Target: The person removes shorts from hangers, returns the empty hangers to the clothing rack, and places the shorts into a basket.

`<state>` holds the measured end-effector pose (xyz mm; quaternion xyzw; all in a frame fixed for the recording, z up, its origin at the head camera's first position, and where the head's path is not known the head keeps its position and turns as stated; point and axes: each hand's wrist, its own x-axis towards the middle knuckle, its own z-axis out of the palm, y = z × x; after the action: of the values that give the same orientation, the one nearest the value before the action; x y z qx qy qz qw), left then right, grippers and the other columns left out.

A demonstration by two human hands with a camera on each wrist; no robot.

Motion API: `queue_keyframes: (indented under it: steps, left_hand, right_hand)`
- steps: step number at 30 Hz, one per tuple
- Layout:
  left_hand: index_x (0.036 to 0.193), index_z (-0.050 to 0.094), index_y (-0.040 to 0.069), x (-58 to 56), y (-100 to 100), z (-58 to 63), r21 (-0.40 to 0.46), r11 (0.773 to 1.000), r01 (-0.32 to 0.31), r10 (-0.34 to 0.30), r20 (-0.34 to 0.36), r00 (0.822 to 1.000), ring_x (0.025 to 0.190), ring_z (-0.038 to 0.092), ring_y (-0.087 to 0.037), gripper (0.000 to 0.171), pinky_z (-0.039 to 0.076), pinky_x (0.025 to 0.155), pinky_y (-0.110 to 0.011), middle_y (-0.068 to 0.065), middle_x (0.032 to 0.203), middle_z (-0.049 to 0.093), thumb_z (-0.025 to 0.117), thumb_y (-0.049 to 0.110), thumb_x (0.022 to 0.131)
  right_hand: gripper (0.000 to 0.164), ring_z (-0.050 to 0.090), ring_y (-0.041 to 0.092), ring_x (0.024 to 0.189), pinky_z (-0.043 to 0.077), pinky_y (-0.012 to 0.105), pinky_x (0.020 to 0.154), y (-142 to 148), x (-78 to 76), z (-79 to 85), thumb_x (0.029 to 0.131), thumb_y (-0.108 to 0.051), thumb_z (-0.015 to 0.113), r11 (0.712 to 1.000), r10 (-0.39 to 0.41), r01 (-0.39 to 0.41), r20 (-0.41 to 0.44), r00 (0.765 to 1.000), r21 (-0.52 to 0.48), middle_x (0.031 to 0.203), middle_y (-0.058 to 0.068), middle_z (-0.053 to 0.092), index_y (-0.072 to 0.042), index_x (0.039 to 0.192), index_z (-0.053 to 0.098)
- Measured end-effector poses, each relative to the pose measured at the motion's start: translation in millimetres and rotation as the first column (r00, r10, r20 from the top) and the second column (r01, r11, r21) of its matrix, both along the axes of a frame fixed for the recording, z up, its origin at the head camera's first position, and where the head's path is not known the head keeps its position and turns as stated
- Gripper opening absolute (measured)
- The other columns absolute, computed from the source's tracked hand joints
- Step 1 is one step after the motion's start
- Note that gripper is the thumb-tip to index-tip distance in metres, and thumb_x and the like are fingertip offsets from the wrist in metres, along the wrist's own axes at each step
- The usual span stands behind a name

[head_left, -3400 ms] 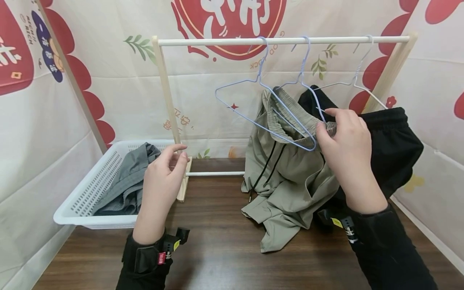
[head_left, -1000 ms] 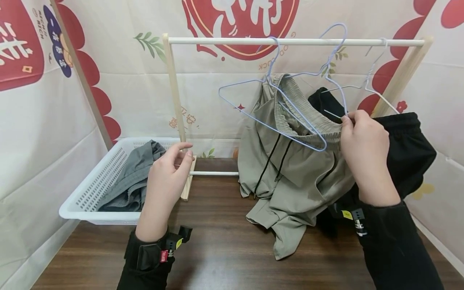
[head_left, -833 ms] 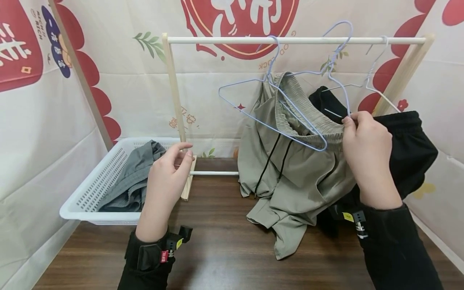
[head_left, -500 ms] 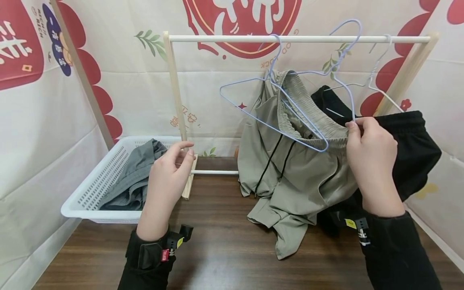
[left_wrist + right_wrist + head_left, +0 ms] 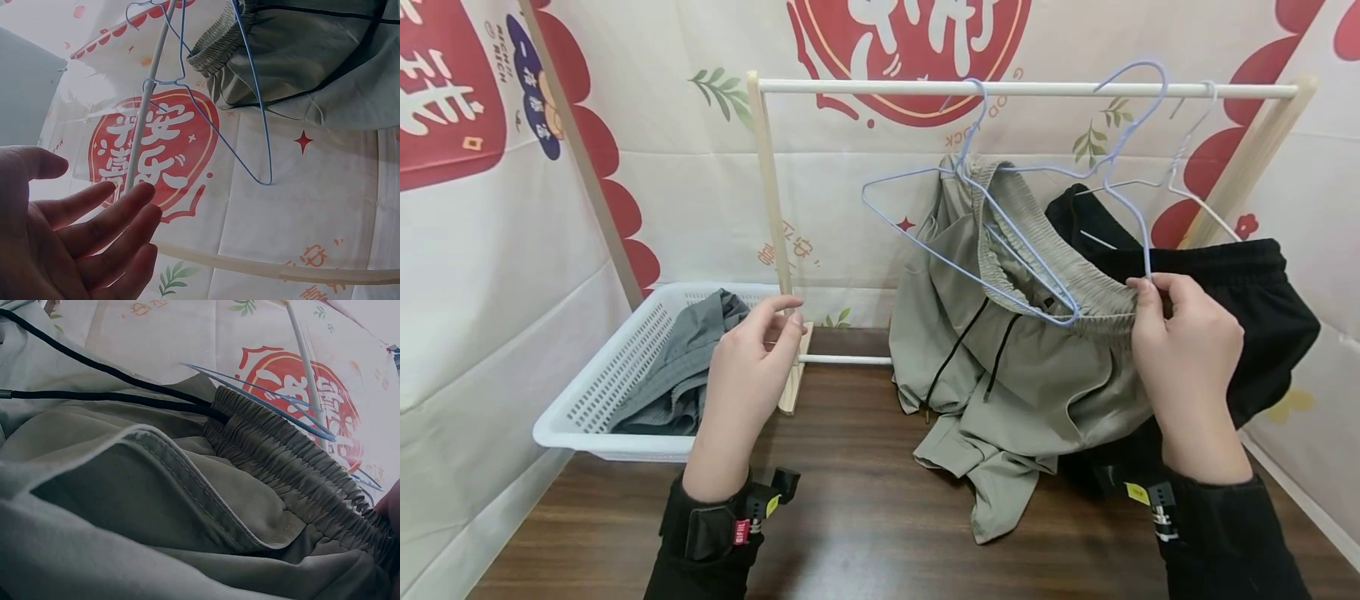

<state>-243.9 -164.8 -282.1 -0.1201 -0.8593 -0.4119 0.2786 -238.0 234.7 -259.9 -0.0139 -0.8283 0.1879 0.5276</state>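
My right hand (image 5: 1187, 367) pinches the right end of the elastic waistband of the grey-green shorts (image 5: 1097, 408), close by the right corner of a blue wire hanger (image 5: 1138, 218). That hanger runs into the waist opening, its hook tilted to the right across the rail. In the right wrist view the gathered waistband (image 5: 281, 450) stretches up to fingers at the right edge. Another blue hanger (image 5: 917, 246) hangs on the rail and overlaps the shorts' front. My left hand (image 5: 748, 358) is raised beside the rack's left post, fingers loosely spread and holding nothing in the left wrist view.
The rack's white rail (image 5: 865, 87) spans the back. Black shorts (image 5: 1247, 308) hang on a white hanger (image 5: 1180, 158) at right, partly behind my right hand. A white basket (image 5: 576, 442) with grey clothing (image 5: 677, 358) stands at left on the brown table (image 5: 820, 517).
My right hand has moved right and down, drawing the waistband's end outward. The hanger in the shorts has shifted right and its hook leans over. My left hand has hardly moved.
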Motion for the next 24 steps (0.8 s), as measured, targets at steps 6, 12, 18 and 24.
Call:
queue_keyframes:
  steps: [6,12,18,24]
  left_hand:
    - [0.124,0.064,0.014,2.8,2.8,2.8,-0.012,1.0,0.01,-0.01,0.007,1.0,0.085,0.065,-0.021,0.032,0.051,0.078,-0.042,-0.005,0.093,0.069,0.051,0.03,0.1]
    - [0.124,0.064,0.013,6.4,4.4,2.5,-0.021,1.0,0.004,-0.003,0.009,1.0,0.083,0.064,-0.021,0.032,0.051,0.076,-0.043,-0.006,0.092,0.069,0.052,0.03,0.1]
    - [0.125,0.063,0.014,8.7,6.3,4.0,-0.022,1.0,0.005,-0.005,0.016,1.0,0.083,0.063,-0.02,0.033,0.051,0.076,-0.042,-0.005,0.093,0.069,0.051,0.032,0.1]
    - [0.124,0.064,0.015,9.3,7.0,2.9,-0.035,0.999,0.009,-0.008,0.02,1.0,0.082,0.063,-0.018,0.032,0.051,0.074,-0.041,-0.003,0.09,0.068,0.052,0.032,0.099]
  right_hand:
    - [0.03,0.047,0.026,0.059,0.022,0.017,0.054,4.4,5.0,-3.4,0.099,-0.017,0.057,0.999,0.024,-0.024,0.001,1.0,0.024,0.085,0.025,0.068,0.009,0.105,0.069]
    - [0.026,0.048,0.028,0.058,0.02,0.013,0.054,7.2,9.5,-6.9,0.097,-0.013,0.059,0.997,0.057,-0.056,-0.013,0.998,0.046,0.084,0.026,0.068,0.01,0.102,0.07]
    - [0.024,0.046,0.019,0.055,0.019,0.012,0.053,9.1,12.5,-8.8,0.096,-0.011,0.059,0.996,0.069,-0.067,-0.021,0.997,0.054,0.086,0.026,0.069,0.01,0.101,0.07]
    - [0.021,0.05,0.019,0.057,0.02,0.008,0.054,13.7,12.7,-14.8,0.094,-0.008,0.061,0.991,0.104,-0.1,-0.042,0.994,0.085,0.089,0.026,0.069,0.011,0.099,0.07]
